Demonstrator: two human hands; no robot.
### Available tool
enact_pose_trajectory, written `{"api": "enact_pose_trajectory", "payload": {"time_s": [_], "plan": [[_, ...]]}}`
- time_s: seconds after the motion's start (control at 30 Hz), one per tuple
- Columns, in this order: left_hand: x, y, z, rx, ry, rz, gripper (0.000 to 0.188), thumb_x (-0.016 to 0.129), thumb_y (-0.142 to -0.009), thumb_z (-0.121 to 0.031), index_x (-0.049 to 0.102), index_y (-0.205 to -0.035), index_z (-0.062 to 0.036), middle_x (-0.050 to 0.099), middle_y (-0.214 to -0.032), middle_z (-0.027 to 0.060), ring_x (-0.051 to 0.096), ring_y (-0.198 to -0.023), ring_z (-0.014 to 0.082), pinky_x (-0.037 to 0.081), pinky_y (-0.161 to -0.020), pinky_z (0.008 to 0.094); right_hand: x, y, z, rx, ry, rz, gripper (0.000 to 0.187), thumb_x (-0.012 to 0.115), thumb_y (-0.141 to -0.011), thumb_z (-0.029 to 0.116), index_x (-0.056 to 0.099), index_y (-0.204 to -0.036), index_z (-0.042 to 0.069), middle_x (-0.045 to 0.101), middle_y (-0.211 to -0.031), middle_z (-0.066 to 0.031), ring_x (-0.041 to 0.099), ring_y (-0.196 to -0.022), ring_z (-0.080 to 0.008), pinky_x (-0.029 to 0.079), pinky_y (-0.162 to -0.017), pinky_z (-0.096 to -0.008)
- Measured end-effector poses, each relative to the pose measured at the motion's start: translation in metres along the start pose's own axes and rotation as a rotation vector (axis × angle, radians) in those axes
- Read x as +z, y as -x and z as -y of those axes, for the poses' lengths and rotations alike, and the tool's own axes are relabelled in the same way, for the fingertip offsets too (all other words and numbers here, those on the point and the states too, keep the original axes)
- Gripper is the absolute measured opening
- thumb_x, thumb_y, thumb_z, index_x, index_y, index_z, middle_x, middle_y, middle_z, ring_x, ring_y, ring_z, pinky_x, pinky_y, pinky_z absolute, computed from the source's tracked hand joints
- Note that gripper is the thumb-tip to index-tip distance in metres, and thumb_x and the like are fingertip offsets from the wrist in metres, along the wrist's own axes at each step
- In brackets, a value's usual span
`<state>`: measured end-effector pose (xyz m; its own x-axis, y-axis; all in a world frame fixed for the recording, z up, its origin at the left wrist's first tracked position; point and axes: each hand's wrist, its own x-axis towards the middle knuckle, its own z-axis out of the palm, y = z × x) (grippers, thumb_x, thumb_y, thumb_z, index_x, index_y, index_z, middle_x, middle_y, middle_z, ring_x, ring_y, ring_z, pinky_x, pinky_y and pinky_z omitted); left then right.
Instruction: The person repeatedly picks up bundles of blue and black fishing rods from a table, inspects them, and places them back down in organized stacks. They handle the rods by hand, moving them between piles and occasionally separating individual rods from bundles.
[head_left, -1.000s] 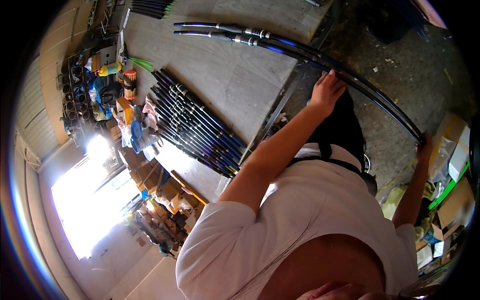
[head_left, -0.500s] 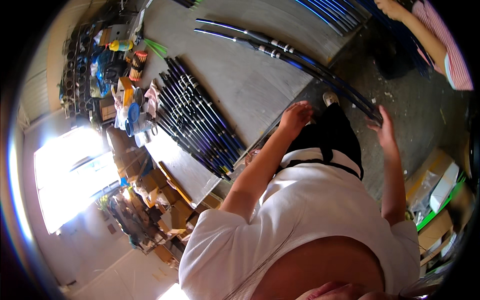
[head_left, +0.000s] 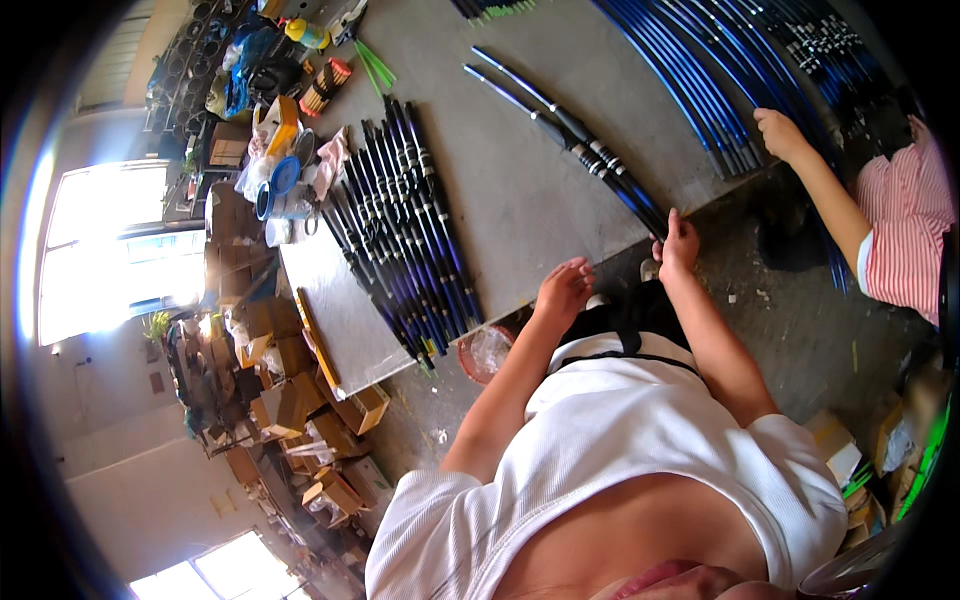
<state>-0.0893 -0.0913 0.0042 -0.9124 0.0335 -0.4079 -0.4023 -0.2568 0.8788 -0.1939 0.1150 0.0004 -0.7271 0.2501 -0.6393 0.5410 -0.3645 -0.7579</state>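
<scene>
Two dark blue and black fishing rods [head_left: 590, 150] with silvery bands lie slantwise over the grey tabletop. My right hand [head_left: 677, 246] is closed around their near ends at the table's front edge. To the left of it, my left hand [head_left: 567, 288] hovers by the same edge with loosely bent fingers and nothing visible in it. A fanned pile of similar banded rods [head_left: 405, 225] rests on the table beyond my left forearm.
At the right, a co-worker's hand [head_left: 780, 133] is beside long blue rods [head_left: 680, 90]. A blue-lidded tub [head_left: 285, 178], a pink cloth [head_left: 332, 162] and a yellow bottle [head_left: 306, 34] stand at the left. Cardboard boxes [head_left: 285, 408] are stacked past the table's left end.
My right hand has come in leftward toward the table edge, and the two rods now lie farther over the tabletop. The view has shifted, showing more of the co-worker and blue rods.
</scene>
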Motion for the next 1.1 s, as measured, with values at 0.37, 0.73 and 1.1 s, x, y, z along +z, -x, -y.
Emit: {"api": "enact_pose_trajectory", "payload": {"time_s": [0.37, 0.73, 1.1], "plan": [[0.004, -0.059, -0.072, -0.193, 0.541, -0.274, 0.056, 0.055, -0.087, -0.038, 0.04, -0.125, -0.0001, 0.049, -0.123, 0.0165, 0.05, -0.111, 0.0281, 0.042, -0.092, 0.0359, -0.07, 0.014, 0.036, -0.016, -0.162, 0.077, 0.028, 0.055, -0.089, 0.034, 0.051, -0.082, 0.007, 0.053, -0.053, -0.0087, 0.039, -0.031, -0.0105, 0.024, -0.029, -0.0206], [0.024, -0.103, -0.229, 0.591, 0.846, 0.057, 0.114, 0.05, -0.056, -0.08, 0.028, -0.136, -0.0021, 0.038, -0.139, 0.0111, 0.035, -0.128, 0.0251, 0.021, -0.109, 0.0456, -0.126, 0.02, 0.066, 0.057, -0.164, 0.282, 0.032, 0.058, -0.087, 0.037, 0.053, -0.081, 0.005, 0.051, -0.054, -0.0076, 0.039, -0.031, -0.0114, 0.025, -0.029, -0.0208], [-0.046, 0.032, -0.31, 0.882, 0.755, 0.036, 0.062, 0.05, -0.086, -0.051, 0.042, -0.125, -0.004, 0.05, -0.126, 0.0134, 0.049, -0.115, 0.0276, 0.029, -0.103, 0.0487, -0.091, -0.026, 0.107, 0.057, -0.081, 0.53, 0.03, 0.057, -0.086, 0.037, 0.053, -0.079, 0.008, 0.052, -0.06, -0.0051, 0.047, -0.039, -0.0145, 0.035, -0.033, -0.0248]]}}
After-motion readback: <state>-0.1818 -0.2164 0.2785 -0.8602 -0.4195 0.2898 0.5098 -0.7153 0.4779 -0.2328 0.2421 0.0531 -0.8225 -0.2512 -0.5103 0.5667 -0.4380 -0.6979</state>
